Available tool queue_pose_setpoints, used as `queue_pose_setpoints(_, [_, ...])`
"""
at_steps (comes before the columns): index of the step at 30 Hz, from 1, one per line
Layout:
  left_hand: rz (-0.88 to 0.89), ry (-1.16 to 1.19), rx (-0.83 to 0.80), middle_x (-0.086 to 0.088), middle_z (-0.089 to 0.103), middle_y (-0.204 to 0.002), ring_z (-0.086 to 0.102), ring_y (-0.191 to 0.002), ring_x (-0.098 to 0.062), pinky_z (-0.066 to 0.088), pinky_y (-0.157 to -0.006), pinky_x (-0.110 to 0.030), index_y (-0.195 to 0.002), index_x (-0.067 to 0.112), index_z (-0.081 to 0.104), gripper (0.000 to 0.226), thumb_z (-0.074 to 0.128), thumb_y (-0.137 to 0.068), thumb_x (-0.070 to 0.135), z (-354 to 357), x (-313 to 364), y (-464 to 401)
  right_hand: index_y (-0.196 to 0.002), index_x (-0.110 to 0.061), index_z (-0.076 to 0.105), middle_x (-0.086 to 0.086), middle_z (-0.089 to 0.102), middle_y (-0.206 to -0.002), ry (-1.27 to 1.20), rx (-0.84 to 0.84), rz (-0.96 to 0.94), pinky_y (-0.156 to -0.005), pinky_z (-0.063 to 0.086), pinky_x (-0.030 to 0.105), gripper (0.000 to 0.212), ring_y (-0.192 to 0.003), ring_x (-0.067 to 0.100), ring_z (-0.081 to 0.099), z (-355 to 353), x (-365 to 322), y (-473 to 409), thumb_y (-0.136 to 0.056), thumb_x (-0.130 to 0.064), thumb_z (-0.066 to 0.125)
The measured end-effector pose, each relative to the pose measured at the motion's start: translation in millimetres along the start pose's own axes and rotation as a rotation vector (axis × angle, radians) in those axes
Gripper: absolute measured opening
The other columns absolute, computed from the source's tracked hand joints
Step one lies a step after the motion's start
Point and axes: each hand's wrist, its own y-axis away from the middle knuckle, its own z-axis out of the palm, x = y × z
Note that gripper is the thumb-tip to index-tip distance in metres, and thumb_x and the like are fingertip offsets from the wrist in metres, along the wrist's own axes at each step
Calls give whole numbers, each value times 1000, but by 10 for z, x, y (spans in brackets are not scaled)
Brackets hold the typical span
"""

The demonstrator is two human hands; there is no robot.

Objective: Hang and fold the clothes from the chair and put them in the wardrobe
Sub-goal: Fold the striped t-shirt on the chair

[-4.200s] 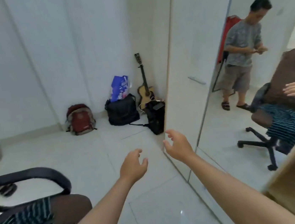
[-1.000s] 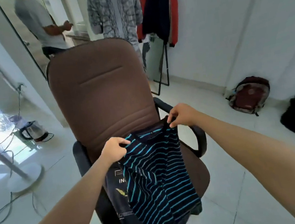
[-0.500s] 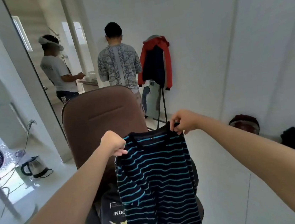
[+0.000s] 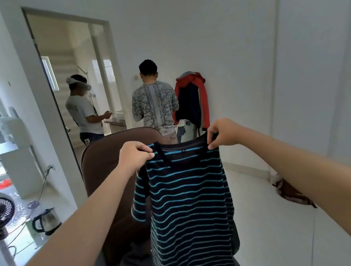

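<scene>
view: head-worn, single | facing: forward, slightly down over outstretched arms | range: striped shirt [image 4: 188, 208] seen close, room beyond seen wide-angle

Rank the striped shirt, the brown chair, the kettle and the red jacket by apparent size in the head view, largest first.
1. striped shirt and brown chair: unsure, the shirt is nearer and hides much of the chair.
2. red jacket, far back.
3. kettle, smallest.
</scene>
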Motion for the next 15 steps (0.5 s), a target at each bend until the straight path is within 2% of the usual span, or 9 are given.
queue_pose_setpoints(2, [96, 32, 32, 2, 69, -81, 62, -78, -11, 46, -74, -25, -74, 14, 73, 9, 79, -71, 8, -83, 45, 27, -76, -14, 73, -16, 57, -72, -78, 73, -1, -71, 40, 20, 11, -69, -2, 49, -78, 2, 25, -71, -16, 83])
queue_pose_setpoints(4, [171, 40, 34, 4, 68, -78, 61, -76, -9, 45, -75, -24, -71, 17, 72, 12, 80, -70, 7, -182, 104, 11, -75, -11, 72, -17, 55, -61, -148, 131, -1, -60, 36, 11, 12, -62, -2, 49, -138, -9, 44, -70, -12, 83])
queue_pose_setpoints(6, [230, 13, 8, 4, 68, -78, 61, -76, -9, 45, -74, -21, -71, 17, 71, 13, 80, -70, 7, -285, 177, -15, -74, -11, 71, -18, 52, -51, -164, 149, -8, -53, 34, 9, 13, -56, -2, 50, -192, -30, 44, -70, -10, 83])
queue_pose_setpoints(10, [300, -123, -91, 0, 70, -80, 63, -77, -12, 47, -73, -24, -74, 16, 73, 9, 79, -71, 10, -446, 313, -79, -79, -19, 73, -14, 59, -74, 26, 98, -9, -73, 47, 26, 12, -80, 6, 55, -280, -62, -20, -72, -17, 82])
queue_pose_setpoints(12, [302, -151, -117, -1, 70, -81, 63, -77, -13, 47, -75, -26, -76, 16, 74, 9, 80, -71, 11, -479, 352, -109, -83, -21, 72, -9, 63, -81, 145, 58, 17, -69, 51, 30, 10, -77, 9, 56, -291, -80, -36, -76, -19, 79])
queue_pose_setpoints(15, [301, -142, -122, -3, 71, -83, 63, -80, -14, 46, -78, -27, -76, 16, 74, 10, 80, -70, 10, -478, 381, -152, -87, -16, 67, 7, 68, -92, 49, 9, 86, -53, 56, 30, 5, -58, 15, 65, -225, -67, -42, -85, -14, 71])
